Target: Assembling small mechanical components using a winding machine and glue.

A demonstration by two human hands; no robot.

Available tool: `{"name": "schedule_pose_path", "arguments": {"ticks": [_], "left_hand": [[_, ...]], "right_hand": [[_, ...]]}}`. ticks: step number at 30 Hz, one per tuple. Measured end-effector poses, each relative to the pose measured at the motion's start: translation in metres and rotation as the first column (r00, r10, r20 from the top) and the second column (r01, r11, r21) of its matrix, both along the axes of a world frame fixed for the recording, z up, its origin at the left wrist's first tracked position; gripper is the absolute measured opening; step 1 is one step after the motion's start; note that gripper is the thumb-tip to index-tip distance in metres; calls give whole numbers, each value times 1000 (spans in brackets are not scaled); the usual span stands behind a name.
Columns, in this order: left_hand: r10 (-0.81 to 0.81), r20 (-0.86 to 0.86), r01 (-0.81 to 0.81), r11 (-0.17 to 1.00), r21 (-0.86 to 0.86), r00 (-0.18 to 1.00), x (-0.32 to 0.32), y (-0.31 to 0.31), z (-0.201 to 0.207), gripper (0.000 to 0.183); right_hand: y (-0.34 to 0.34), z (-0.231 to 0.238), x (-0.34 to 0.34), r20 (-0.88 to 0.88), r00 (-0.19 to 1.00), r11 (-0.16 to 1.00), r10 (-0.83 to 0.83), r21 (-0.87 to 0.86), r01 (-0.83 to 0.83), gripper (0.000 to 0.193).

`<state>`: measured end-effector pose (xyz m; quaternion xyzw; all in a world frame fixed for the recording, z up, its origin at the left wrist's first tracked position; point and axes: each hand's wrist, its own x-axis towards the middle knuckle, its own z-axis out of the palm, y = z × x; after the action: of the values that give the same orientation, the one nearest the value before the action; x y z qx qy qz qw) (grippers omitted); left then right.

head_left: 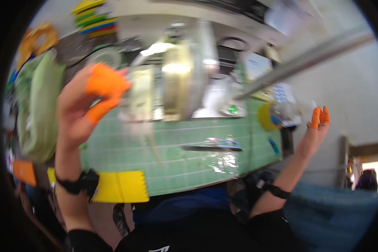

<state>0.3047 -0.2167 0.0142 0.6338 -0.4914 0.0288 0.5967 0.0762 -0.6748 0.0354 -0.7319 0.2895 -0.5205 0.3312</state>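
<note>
My left hand (88, 101) is raised over the left side of the green mat (180, 168), with orange covers on its fingers. Its thumb and fingers curl into a closed pinch; blur hides anything between them. Below it a thin tan stick (154, 149) shows faintly. Off the mat's right side, my right hand (315, 130) has its orange-covered fingers stretched upward. A small white tip (314, 103) shows by those fingers; I cannot tell whether the hand touches it. Near the mat's middle lie a slim dark tool (212, 148) and shiny clear plastic (224, 163).
A yellow roll (266, 117) stands at the mat's right edge. Blurred equipment (176, 80) and papers line the back. A grey bar (306, 61) slants across the upper right. Green cloth (40, 105) hangs left; a yellow sheet (122, 187) is at the near edge.
</note>
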Motion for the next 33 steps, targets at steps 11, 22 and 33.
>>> {"name": "schedule_pose_path", "arguments": {"ticks": [11, 22, 33], "left_hand": [[32, 142, -34, 999, 9, 989, 6, 1, -1, 15], [40, 144, -39, 999, -9, 989, 9, 1, -6, 15], [48, 186, -50, 999, 9, 981, 11, 2, -7, 15]], "right_hand": [[24, 99, 14, 472, 564, 680, 677, -108, -725, 36], [222, 42, 143, 98, 606, 609, 789, -248, -753, 65], [224, 25, 153, 7, 673, 640, 740, -318, -700, 58]]}}
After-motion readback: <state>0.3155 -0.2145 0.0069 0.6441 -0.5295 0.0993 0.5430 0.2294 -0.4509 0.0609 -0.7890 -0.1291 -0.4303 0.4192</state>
